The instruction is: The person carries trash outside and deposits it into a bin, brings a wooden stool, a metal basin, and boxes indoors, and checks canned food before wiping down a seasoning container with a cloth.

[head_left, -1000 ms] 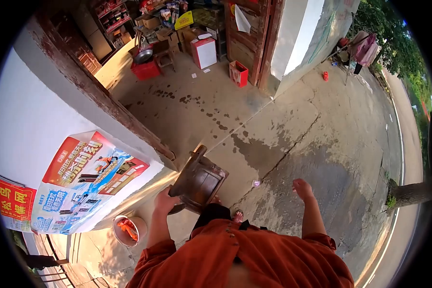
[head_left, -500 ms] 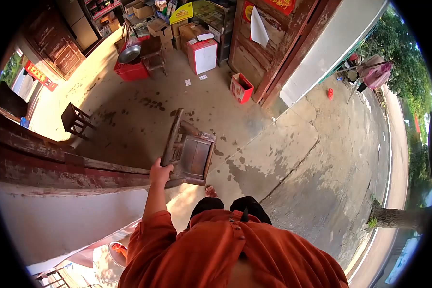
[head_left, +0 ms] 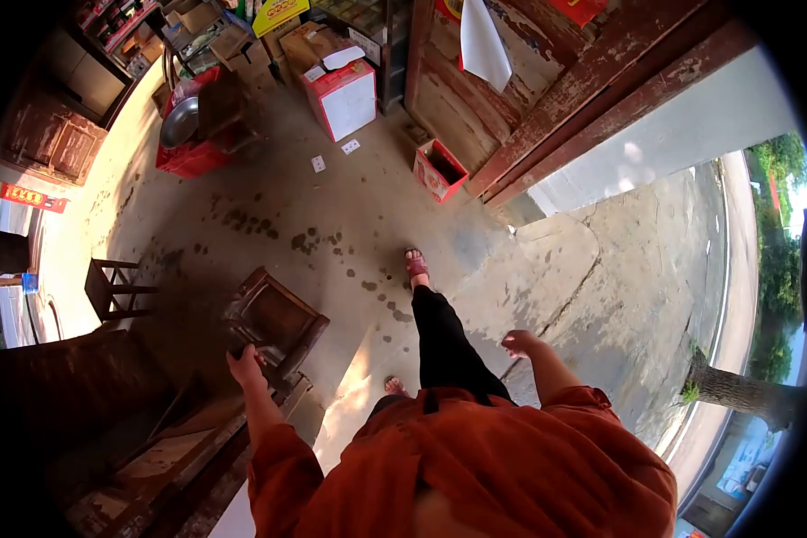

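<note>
A dark wooden chair hangs or stands at my left side, seen from above with its seat panel towards me. The fingers of my left hand are wrapped round a part of its frame, which lies in shadow. Whether the chair's legs touch the floor I cannot tell. My right hand swings free at my right side, its fingers curled, with nothing seen in them.
A wooden stool stands at the left. Ahead are a red crate with a metal basin, a red-and-white box, two playing cards and an open red carton. A weathered door rises ahead right; a tree trunk stands far right.
I have stepped forward through the doorway, one foot now well ahead. The chair has moved left with my left hand and turned. My right hand has come into view.
</note>
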Action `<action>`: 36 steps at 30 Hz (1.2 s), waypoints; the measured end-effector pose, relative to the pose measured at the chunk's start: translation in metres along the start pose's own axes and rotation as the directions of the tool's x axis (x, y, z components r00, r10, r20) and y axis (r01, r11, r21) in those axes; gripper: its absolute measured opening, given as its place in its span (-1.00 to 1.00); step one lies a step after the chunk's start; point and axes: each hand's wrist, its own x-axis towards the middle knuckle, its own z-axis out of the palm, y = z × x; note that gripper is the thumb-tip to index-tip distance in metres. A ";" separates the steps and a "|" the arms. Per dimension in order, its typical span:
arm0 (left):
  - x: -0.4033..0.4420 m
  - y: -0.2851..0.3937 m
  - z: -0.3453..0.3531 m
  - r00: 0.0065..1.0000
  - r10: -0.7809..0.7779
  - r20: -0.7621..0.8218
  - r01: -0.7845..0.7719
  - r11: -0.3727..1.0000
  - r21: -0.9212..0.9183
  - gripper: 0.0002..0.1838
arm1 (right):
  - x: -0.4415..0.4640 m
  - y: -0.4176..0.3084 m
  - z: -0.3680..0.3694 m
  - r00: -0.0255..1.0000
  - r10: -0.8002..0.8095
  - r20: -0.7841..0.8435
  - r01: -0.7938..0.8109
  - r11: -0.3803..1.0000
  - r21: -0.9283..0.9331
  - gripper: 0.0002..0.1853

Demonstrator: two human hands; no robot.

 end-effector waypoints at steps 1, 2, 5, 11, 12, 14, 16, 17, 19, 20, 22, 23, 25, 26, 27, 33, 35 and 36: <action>0.013 0.004 0.012 1.000 -0.011 -0.011 0.011 1.000 0.008 -0.50 | 0.031 -0.026 -0.021 1.000 -0.030 -0.004 0.030 0.998 -0.054 -0.64; 0.021 0.014 0.024 0.992 -0.043 -0.121 0.052 0.996 0.071 -0.51 | 0.044 -0.073 -0.051 0.995 -0.092 0.049 0.101 0.964 -0.246 -0.64; 0.062 0.036 0.037 0.959 -0.117 -0.259 0.176 0.960 0.217 -0.46 | 0.129 -0.150 -0.108 0.991 -0.101 0.085 0.119 0.962 -0.245 -0.65; 0.118 0.083 0.104 0.938 -0.102 -0.331 0.207 0.931 0.299 -0.54 | 0.279 -0.275 -0.191 0.995 -0.089 -0.037 0.057 0.853 -0.519 -0.56; 0.132 0.092 0.110 0.947 -0.094 -0.307 0.198 0.923 0.330 -0.59 | 0.303 -0.292 -0.200 0.993 -0.115 -0.023 0.085 0.841 -0.534 -0.56; 0.149 0.109 0.119 0.949 -0.090 -0.303 0.200 0.912 0.357 -0.64 | 0.334 -0.313 -0.212 0.994 -0.057 -0.096 -0.006 0.831 -0.556 -0.54; 0.168 0.135 0.137 0.957 -0.154 -0.245 0.241 0.894 0.378 -0.74 | 0.370 -0.328 -0.224 0.989 -0.077 -0.129 -0.005 0.841 -0.541 -0.48; 0.178 0.142 0.141 0.950 -0.153 -0.273 0.251 0.892 0.375 -0.74 | 0.386 -0.335 -0.227 0.980 -0.088 -0.178 -0.024 0.837 -0.546 -0.47; 0.192 0.154 0.142 0.959 -0.134 -0.251 0.233 0.875 0.425 -0.79 | 0.412 -0.345 -0.230 0.971 -0.096 -0.220 -0.042 0.834 -0.550 -0.44; 0.197 0.159 0.141 0.949 -0.131 -0.287 0.248 0.871 0.424 -0.79 | 0.426 -0.348 -0.230 0.971 -0.095 -0.219 -0.042 0.835 -0.548 -0.42; 0.205 0.165 0.137 0.949 -0.149 -0.279 0.263 0.862 0.433 -0.82 | 0.454 -0.344 -0.229 0.967 -0.119 -0.227 -0.028 0.831 -0.556 -0.35; 0.205 0.164 0.130 0.946 -0.138 -0.295 0.261 0.863 0.432 -0.83 | 0.467 -0.340 -0.228 0.966 -0.135 -0.222 -0.016 0.821 -0.571 -0.41; 0.201 0.162 0.116 0.929 -0.134 -0.345 0.289 0.844 0.452 -0.82 | 0.491 -0.335 -0.218 0.967 -0.156 -0.201 0.006 0.803 -0.596 -0.45; 0.198 0.162 0.112 0.920 -0.126 -0.370 0.303 0.828 0.471 -0.82 | 0.497 -0.339 -0.215 0.978 -0.074 -0.194 -0.070 0.762 -0.643 -0.49; 0.191 0.163 0.109 0.917 -0.133 -0.375 0.313 0.823 0.475 -0.81 | 0.502 -0.345 -0.213 0.980 0.008 -0.197 -0.144 0.713 -0.687 -0.51; 0.175 0.148 0.093 0.881 -0.103 -0.461 0.327 0.838 0.438 -0.77 | 0.460 -0.355 -0.173 0.932 -0.295 0.208 0.309 0.353 -0.883 -0.69; 0.177 0.143 0.093 0.880 -0.094 -0.466 0.311 0.856 0.413 -0.76 | 0.409 -0.378 -0.158 0.996 -0.081 -0.039 0.048 0.848 -0.528 -0.54; 0.180 0.141 0.093 0.888 -0.093 -0.449 0.301 0.858 0.417 -0.75 | 0.398 -0.379 -0.150 1.000 0.011 0.028 0.003 0.897 -0.442 -0.46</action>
